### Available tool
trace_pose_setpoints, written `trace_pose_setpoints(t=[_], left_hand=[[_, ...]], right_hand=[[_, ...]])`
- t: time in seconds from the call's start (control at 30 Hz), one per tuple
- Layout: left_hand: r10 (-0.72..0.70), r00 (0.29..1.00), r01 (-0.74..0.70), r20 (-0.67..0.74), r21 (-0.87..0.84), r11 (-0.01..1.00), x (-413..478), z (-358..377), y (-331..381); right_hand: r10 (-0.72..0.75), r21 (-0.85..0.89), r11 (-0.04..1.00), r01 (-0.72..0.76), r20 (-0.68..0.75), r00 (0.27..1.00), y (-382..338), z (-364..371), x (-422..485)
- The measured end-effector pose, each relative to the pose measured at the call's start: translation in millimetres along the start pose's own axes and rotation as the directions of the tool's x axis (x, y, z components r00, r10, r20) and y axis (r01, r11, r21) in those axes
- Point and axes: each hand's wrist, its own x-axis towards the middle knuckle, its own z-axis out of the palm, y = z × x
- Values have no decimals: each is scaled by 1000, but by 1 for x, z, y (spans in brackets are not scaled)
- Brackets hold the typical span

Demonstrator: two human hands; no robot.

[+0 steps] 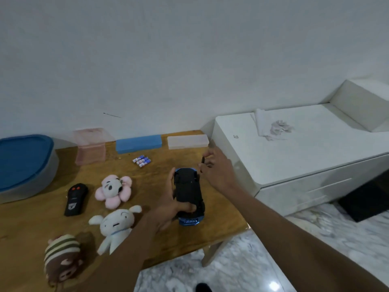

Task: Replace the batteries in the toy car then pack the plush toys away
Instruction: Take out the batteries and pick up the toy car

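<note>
Left hand gripping toy car, underside up, over table. Right hand at 1 o'clock of car, fingers pinching small dark piece, likely cover, near table edge: risking drop to floor. Batteries lying loose at 10 o'clock: risking rolling
</note>
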Motion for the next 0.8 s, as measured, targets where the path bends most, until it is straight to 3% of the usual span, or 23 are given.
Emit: trace_pose_setpoints(t=[0.37,0.53,0.8], left_hand=[[-48,998,48,-43,-5,999,4,27,-32],[-73,992,66,-100,-70,995,7,33,-45],[-130,977,111,-168,-119,987,8,43,-54]], right_hand=[[156,-121,982,-142,115,981,68,-17,-8],[300,-244,936,-253,181,937,103,-13,-7],[358,-353,900,-254,271,894,137,-8,-5]])
